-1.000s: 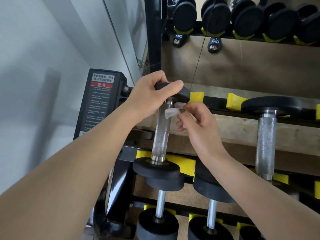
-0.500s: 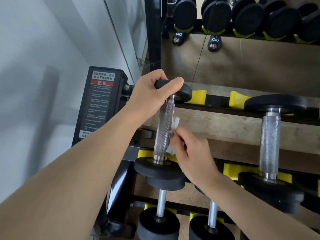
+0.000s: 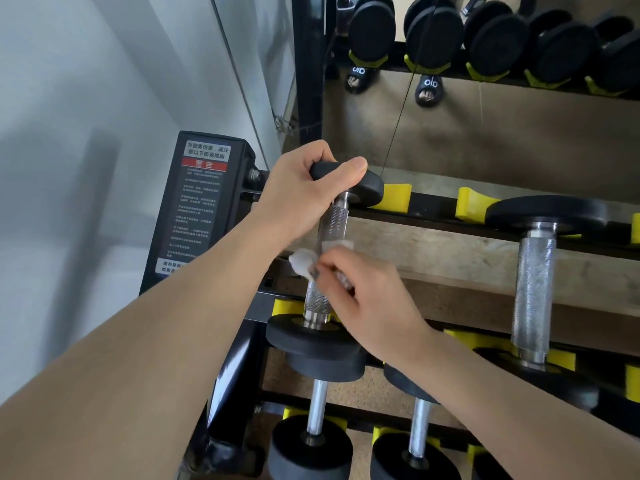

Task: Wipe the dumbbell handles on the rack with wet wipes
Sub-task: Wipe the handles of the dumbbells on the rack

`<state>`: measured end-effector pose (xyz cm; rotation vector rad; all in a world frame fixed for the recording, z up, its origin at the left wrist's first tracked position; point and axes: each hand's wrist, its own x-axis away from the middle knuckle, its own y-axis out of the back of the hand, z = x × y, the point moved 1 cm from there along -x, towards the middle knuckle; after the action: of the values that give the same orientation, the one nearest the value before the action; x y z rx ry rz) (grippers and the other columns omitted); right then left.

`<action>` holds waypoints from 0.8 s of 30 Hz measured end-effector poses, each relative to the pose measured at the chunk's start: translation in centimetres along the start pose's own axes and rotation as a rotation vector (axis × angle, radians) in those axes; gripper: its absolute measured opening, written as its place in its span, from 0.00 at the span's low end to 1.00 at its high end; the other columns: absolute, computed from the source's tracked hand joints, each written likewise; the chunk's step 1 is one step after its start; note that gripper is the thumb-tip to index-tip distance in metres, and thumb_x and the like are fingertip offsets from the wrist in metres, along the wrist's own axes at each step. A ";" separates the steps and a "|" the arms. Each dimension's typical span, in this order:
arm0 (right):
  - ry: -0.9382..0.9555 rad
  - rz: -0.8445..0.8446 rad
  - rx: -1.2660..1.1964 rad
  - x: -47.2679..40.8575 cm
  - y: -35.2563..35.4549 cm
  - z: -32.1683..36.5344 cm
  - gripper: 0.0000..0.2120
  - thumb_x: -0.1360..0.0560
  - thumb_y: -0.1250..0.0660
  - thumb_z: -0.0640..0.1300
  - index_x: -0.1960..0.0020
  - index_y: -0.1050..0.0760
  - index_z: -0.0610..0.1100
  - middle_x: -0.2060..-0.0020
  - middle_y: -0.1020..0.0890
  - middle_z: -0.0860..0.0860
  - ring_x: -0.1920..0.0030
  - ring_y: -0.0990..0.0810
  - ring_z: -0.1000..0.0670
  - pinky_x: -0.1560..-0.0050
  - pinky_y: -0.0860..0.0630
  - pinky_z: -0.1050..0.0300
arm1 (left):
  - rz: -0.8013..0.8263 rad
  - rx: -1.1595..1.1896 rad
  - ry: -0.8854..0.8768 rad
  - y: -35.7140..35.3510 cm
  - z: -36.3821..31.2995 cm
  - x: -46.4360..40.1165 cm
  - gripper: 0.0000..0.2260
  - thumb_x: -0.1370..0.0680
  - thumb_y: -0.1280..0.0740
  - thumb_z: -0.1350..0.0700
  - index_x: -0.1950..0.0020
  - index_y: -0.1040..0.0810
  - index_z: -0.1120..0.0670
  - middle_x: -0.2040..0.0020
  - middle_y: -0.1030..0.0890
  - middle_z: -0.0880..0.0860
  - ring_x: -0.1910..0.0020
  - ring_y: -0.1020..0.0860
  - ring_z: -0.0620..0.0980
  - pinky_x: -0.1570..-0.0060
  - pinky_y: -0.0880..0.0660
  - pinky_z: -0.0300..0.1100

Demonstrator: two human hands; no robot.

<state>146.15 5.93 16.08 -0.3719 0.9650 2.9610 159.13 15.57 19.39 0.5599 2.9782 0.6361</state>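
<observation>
At the left end of the dumbbell rack (image 3: 433, 216), a small black dumbbell lies across the two rails with its knurled steel handle (image 3: 323, 268) running front to back; the left hand (image 3: 301, 192) grips the far weight plate (image 3: 367, 187), thumb curled over its top edge and fingers wrapped behind it; the right hand (image 3: 370, 299) pinches a crumpled white wet wipe (image 3: 304, 265) around the middle of the handle, the wipe bunching out to the left of the bar and a corner showing on the right; the near plate (image 3: 311, 336) rests on a yellow cradle (image 3: 280, 306) of the front rail; to the right, a second dumbbell (image 3: 533, 289) lies across the same shelf, well apart from both hands; smaller dumbbells sit on the shelf below; a black panel with a red-and-white warning label (image 3: 201, 202) stands just left of the rack, beside a pale wall; a mirror (image 3: 485, 116) behind the rack reflects black weight plates and a pair of black sandals.
</observation>
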 end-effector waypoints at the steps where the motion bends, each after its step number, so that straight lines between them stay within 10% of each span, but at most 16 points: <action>1: 0.012 0.063 0.000 0.3 0.3 0.3 0.07 0.19 0.34 0.43 0.54 0.23 0.42 0.67 0.25 0.56 0.69 0.26 0.57 0.67 0.33 0.67 | 0.007 -0.011 0.003 -0.1 0.0 0.0 0.22 0.23 0.29 0.44 0.57 0.27 0.63 0.67 0.30 0.50 0.68 0.31 0.42 0.64 0.31 0.36; 8: -0.014 -0.149 0.075 -3.7 2.5 0.3 0.05 0.21 0.31 0.40 0.55 0.24 0.42 0.68 0.29 0.61 0.66 0.27 0.63 0.64 0.35 0.73 | 0.016 0.018 -0.020 -0.1 -0.3 0.1 0.22 0.22 0.28 0.46 0.58 0.29 0.65 0.66 0.31 0.53 0.68 0.33 0.44 0.66 0.33 0.37; 16: -0.029 0.355 0.065 1.6 2.8 0.0 0.07 0.20 0.35 0.47 0.54 0.20 0.46 0.64 0.21 0.57 0.63 0.23 0.57 0.64 0.28 0.62 | 0.075 -0.020 0.029 0.3 -0.4 -0.1 0.23 0.22 0.29 0.44 0.55 0.28 0.65 0.68 0.30 0.49 0.71 0.32 0.41 0.70 0.34 0.30; 20: -0.215 -0.064 -0.069 -2.3 4.2 -0.4 0.04 0.20 0.35 0.42 0.50 0.21 0.46 0.65 0.22 0.57 0.65 0.24 0.59 0.64 0.32 0.68 | 0.093 -0.017 0.028 0.6 -0.7 0.0 0.23 0.22 0.29 0.45 0.54 0.28 0.66 0.65 0.31 0.51 0.68 0.33 0.42 0.69 0.35 0.30; 24: -0.121 -0.064 -0.003 -2.7 2.7 0.5 0.04 0.22 0.33 0.37 0.50 0.20 0.43 0.65 0.24 0.59 0.65 0.25 0.62 0.64 0.33 0.72 | 0.140 -0.033 0.043 0.9 -1.0 -0.1 0.24 0.21 0.31 0.43 0.52 0.27 0.66 0.62 0.29 0.53 0.65 0.30 0.43 0.63 0.32 0.32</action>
<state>148.44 4.22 18.65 -0.2164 0.9179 2.8895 159.43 15.93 20.70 0.7678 2.9814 0.7147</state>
